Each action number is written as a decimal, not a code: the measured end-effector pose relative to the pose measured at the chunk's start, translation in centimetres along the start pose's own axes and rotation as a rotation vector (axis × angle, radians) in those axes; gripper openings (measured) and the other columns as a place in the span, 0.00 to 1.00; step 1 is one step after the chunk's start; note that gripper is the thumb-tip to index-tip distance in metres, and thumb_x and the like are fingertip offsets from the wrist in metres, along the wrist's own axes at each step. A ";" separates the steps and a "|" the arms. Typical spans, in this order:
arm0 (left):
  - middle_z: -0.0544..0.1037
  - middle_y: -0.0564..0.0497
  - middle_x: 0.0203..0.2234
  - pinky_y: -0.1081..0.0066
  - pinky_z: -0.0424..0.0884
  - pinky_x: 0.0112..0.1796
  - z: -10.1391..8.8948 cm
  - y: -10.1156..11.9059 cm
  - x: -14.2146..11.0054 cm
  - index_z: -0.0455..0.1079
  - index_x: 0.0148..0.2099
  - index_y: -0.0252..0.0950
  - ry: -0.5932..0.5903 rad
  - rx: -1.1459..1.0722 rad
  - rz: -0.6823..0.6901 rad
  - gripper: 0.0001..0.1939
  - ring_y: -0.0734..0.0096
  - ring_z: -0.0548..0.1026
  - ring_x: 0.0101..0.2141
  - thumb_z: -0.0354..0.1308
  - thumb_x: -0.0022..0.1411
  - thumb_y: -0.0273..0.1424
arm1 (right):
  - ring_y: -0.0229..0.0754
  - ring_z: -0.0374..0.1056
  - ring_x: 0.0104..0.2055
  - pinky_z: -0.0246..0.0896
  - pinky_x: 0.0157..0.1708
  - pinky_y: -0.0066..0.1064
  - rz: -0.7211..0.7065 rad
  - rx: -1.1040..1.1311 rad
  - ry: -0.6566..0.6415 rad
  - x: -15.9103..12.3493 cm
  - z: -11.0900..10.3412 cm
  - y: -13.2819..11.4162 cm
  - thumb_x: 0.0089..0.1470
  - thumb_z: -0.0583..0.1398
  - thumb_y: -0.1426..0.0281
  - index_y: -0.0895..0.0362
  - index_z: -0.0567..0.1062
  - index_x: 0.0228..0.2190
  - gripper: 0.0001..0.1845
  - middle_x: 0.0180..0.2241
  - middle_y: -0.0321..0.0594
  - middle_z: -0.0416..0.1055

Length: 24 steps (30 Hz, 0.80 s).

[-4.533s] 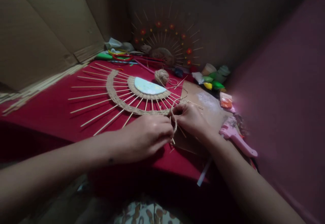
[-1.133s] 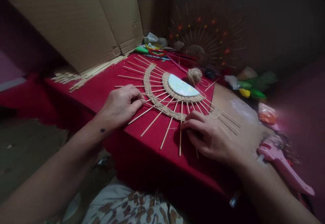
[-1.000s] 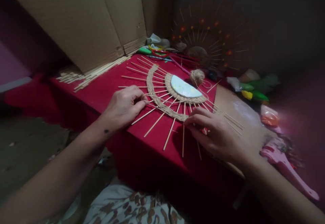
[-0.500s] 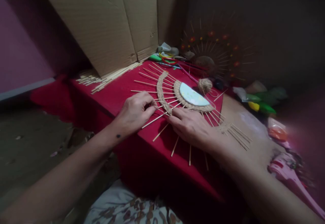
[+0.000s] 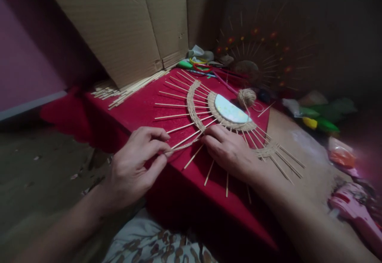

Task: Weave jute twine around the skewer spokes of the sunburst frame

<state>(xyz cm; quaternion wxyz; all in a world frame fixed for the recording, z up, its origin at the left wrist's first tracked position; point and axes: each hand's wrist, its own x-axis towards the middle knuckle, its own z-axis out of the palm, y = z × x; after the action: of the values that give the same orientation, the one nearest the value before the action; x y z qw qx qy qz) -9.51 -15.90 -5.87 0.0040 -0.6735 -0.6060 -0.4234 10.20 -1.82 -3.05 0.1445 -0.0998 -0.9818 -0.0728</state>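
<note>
A half-round piece with a pale blue centre (image 5: 229,110) lies on the red cloth, thin sticks (image 5: 174,105) fanning out from it. Jute twine is woven across the sticks in an inner band and an outer arc (image 5: 192,106). Between the thumb and fingers of my left hand (image 5: 139,161) is a strand of twine (image 5: 186,145), stretched toward the end of the arc. There my right hand (image 5: 228,147) is closed on the weave, its fingertips partly hidden. Beyond the centre sits a ball of twine (image 5: 246,97).
Loose sticks (image 5: 131,89) lie beside a cardboard panel (image 5: 119,24) at the back left. A pink glue gun (image 5: 353,205) rests at the right, near a packet with orange contents (image 5: 342,155). A similar decorated fan (image 5: 247,70) stands in the dark behind.
My left hand has moved away from the woven arc, down and left, drawing the twine strand out straight. My right hand stays at the arc's end.
</note>
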 end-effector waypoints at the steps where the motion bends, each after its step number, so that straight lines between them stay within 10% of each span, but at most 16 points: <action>1: 0.72 0.49 0.41 0.66 0.69 0.44 0.0 -0.1 -0.2 0.70 0.36 0.38 -0.002 0.010 -0.017 0.05 0.66 0.73 0.43 0.55 0.60 0.24 | 0.42 0.59 0.36 0.58 0.30 0.32 -0.002 -0.003 0.001 0.0 0.0 0.0 0.64 0.48 0.75 0.59 0.73 0.33 0.15 0.37 0.46 0.69; 13: 0.71 0.45 0.40 0.61 0.67 0.45 -0.7 -0.5 0.1 0.68 0.33 0.35 -0.012 0.145 -0.041 0.05 0.62 0.71 0.43 0.52 0.62 0.26 | 0.42 0.59 0.35 0.57 0.31 0.31 -0.009 -0.004 0.017 0.0 0.3 0.1 0.63 0.48 0.76 0.59 0.73 0.32 0.15 0.35 0.45 0.68; 24: 0.74 0.47 0.33 0.64 0.67 0.39 0.7 -4.0 9.3 0.69 0.30 0.36 -0.131 0.208 -0.065 0.08 0.65 0.71 0.34 0.51 0.58 0.31 | 0.41 0.58 0.35 0.55 0.30 0.31 0.002 0.036 0.031 -0.2 0.2 0.1 0.63 0.50 0.75 0.58 0.73 0.31 0.13 0.35 0.44 0.68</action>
<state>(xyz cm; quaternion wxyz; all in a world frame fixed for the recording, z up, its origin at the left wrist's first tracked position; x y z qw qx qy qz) -13.24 -6.86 -3.01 0.0204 -0.6754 -0.6672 -0.3135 10.36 -1.74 -3.30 0.1615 -0.0968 -0.9805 -0.0564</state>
